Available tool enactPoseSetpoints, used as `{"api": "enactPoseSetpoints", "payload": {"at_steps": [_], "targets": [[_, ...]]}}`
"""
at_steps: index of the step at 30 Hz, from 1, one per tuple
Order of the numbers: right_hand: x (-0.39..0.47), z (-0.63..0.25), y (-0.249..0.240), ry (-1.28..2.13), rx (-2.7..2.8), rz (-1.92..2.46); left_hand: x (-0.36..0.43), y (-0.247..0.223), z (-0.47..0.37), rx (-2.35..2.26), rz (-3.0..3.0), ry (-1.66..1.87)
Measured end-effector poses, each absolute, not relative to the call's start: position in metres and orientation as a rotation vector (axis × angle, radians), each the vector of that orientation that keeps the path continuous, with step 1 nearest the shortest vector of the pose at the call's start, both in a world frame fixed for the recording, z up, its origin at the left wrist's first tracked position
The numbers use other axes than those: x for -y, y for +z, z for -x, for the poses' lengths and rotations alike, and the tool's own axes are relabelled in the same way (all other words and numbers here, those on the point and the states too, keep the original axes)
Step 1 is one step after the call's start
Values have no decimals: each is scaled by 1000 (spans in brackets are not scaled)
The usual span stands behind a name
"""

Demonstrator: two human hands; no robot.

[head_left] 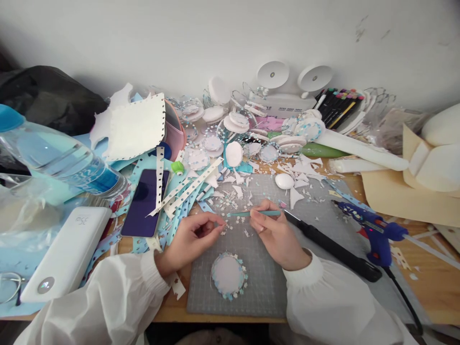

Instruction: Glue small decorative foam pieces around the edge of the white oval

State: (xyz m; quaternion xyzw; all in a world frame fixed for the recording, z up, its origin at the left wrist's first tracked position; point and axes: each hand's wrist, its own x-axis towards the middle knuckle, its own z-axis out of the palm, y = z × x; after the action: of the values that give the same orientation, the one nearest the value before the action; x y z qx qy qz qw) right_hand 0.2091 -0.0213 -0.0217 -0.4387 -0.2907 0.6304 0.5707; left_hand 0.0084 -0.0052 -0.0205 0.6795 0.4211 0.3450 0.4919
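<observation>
My right hand [275, 235] is closed around slim teal tweezers [266, 212], their tip pointing left over scattered paper stars [224, 206]. Opposite it, my left hand [194, 235] makes a pinch with thumb and forefinger; a tiny pale piece shows at the fingertips, too small to name. Both hands are just above a grey cutting mat [258, 287]. On the mat nearer to me lies a white disc [228, 274] with a ring of blue and white stars around its edge.
A black rod-like tool [334, 249] and blue glue gun [373, 227] lie at right. Left are a phone [142, 203], power bank [70, 256], tilted water bottle [68, 160] and punched paper strips [196, 189]. Star-trimmed discs [212, 143] are heaped along the wall.
</observation>
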Motion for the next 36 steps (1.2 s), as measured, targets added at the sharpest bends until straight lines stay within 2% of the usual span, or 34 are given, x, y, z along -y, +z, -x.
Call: {"api": "enactPoseSetpoints", "payload": {"at_steps": [11,16,23,36], "targets": [[14,-220,-10,1415,663,847,6,-22,-8,-1097,-1933,842],[15,-222,-10,1430,627,894,5,-22,-7,-1134,-1947,851],[23,-213,-16,1381,821,1013,5,-21,-7,-1071,-1705,957],[25,-218,-19,1348,982,1027,5,-20,-4,-995,-1484,923]]}}
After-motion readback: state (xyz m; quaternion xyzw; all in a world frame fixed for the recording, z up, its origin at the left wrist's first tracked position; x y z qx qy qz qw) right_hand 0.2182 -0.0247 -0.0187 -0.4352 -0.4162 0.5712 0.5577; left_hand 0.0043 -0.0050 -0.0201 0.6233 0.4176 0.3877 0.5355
